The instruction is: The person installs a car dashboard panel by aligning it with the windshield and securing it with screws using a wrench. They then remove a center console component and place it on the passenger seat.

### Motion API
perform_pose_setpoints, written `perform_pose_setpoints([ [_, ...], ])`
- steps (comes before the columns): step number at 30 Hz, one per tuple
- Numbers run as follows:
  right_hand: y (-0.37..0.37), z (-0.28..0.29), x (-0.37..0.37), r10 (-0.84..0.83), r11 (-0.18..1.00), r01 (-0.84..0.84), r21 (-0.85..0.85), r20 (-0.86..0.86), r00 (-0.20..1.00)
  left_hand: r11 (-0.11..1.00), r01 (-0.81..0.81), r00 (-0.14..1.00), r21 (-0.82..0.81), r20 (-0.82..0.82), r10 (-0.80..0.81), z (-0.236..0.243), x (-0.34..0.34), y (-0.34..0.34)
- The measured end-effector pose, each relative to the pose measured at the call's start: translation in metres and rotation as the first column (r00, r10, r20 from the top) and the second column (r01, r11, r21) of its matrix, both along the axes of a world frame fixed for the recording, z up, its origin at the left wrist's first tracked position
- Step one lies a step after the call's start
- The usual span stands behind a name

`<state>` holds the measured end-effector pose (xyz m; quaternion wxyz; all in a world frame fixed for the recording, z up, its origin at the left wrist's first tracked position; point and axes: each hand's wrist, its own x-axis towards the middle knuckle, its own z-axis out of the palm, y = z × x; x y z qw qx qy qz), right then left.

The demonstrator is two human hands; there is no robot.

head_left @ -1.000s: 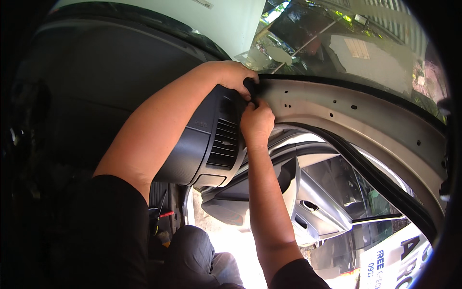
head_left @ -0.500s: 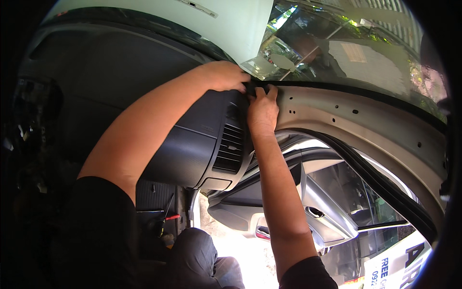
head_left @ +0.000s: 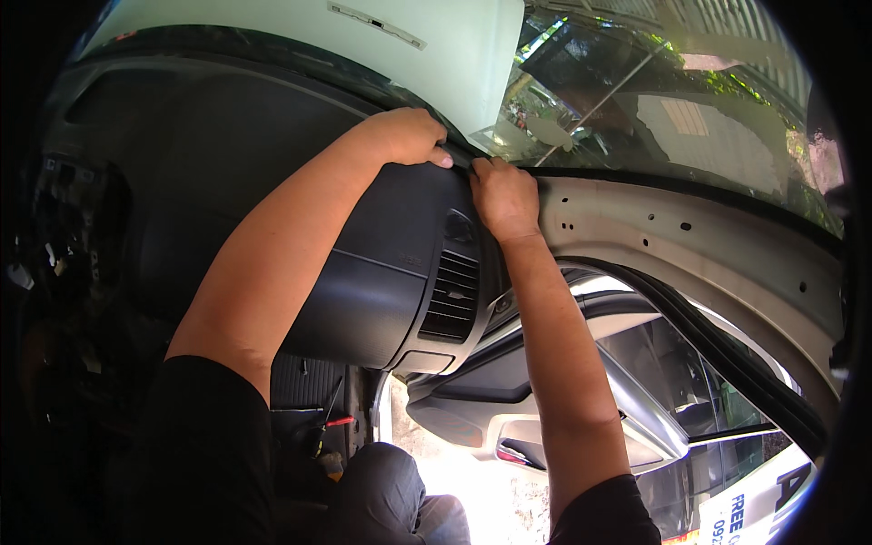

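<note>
A dark car dashboard point(head_left: 354, 213) lies before me, its far right corner meeting the windshield point(head_left: 627, 100) and the bare metal pillar point(head_left: 618, 222). My left hand point(head_left: 409, 136) is closed over the dashboard's far edge at that corner, thumb on the near side and fingertips mostly hidden behind the edge. Just right of it, my right hand point(head_left: 506, 198) curls its fingers at the pillar's foot, knuckles up. What those fingers grip is hidden. A narrow black strip point(head_left: 460, 157) shows between the two hands. Below them is the side air vent point(head_left: 453, 295).
The open car door point(head_left: 481, 413) stands to the right, beyond the black door seal point(head_left: 690, 322). Several tools, one a red-handled tool point(head_left: 340, 421), lie on the footwell floor near my knee point(head_left: 381, 477). The pillar has several small holes.
The view has shifted slightly. My left hand has moved left along the dashboard edge, widening the gap between my hands. The right hand's fingers, raised before, now bend down at the corner.
</note>
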<state>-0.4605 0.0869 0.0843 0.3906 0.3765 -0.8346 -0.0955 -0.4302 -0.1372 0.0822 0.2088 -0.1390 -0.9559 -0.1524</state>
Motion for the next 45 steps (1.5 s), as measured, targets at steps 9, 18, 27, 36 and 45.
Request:
perform_pose_setpoints([
  [9,-0.019,0.010,-0.001,-0.117,0.979,0.107,0.176,0.050,0.992,0.939,0.052,0.974,-0.341,-0.189,-0.123,0.000,0.010,0.006],
  [18,-0.019,0.005,-0.002,-0.086,0.988,0.088,0.128,-0.021,0.996,0.973,-0.014,0.964,-0.230,-0.263,-0.048,-0.008,0.013,0.015],
  [27,-0.040,0.010,-0.007,-0.194,0.972,0.191,0.134,0.010,0.981,0.998,-0.062,0.981,-0.003,-0.182,0.061,-0.014,-0.002,-0.037],
  [36,-0.042,0.014,0.002,-0.283,0.955,0.278,0.099,0.035,0.958,0.993,-0.089,0.989,0.077,-0.112,0.097,-0.013,0.003,-0.040],
  [45,-0.037,0.026,0.014,-0.409,0.898,0.394,0.195,0.040,0.912,0.996,-0.083,0.984,-0.028,-0.161,0.077,-0.014,0.000,-0.031],
])
